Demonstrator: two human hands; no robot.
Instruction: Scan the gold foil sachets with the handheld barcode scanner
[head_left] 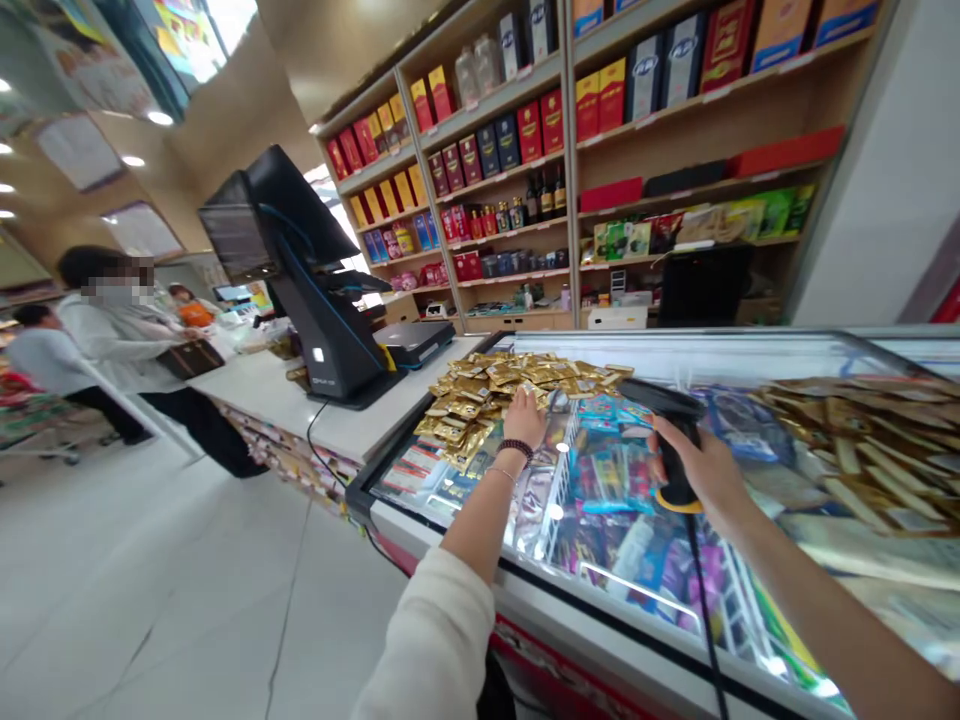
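My left hand point(524, 422), with a dark beaded bracelet at its wrist, reaches onto the near edge of a loose pile of shiny gold packets point(472, 392). Its fingers are stretched forward and touch the packets; I see none gripped. The pile lies on the glass top of a chest freezer point(645, 350). My right hand point(709, 470) is closed round the handle of a black barcode scanner point(679, 462). The scanner's head points left toward the pile, and its cable hangs down over the glass.
More gold packets point(862, 440) lie on the glass at the right. A black checkout terminal point(330, 320) stands on the white counter point(300, 410) at the left. Boxes and bottles fill the shelves point(495, 120) behind. A person point(142, 330) stands beyond the counter.
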